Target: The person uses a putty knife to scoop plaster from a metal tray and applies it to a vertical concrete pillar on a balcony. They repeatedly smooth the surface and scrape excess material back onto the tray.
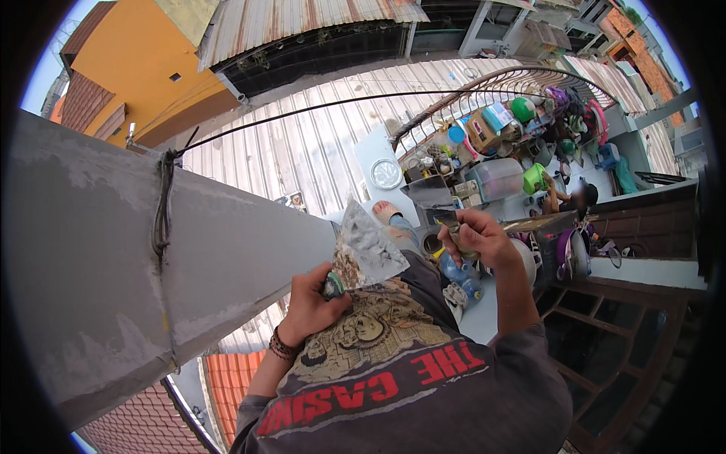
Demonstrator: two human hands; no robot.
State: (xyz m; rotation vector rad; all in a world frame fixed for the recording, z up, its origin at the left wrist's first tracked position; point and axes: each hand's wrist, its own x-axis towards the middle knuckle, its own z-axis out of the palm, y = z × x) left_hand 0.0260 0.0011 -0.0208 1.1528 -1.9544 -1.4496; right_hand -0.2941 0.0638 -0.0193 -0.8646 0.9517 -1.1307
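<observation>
My left hand (308,306) is closed around the green handle of a wide putty knife (370,246). Its broad blade points away from me, smeared with grey paste and brown stains. To the right, my right hand (484,238) grips a second putty knife (429,192), whose dark grey blade points up and to the left. The two blades are apart, a short gap between them. Just left of my left hand runs a thick grey plastered beam (234,234) with patchy smears on its surface.
A black cable (302,113) is tied round the beam and stretches right to a curved railing (522,72). My foot (387,212) stands on a pale ledge, high above metal roofing (302,151). At right, another person (578,198) is beside a green basin (535,178), boxes and tubs.
</observation>
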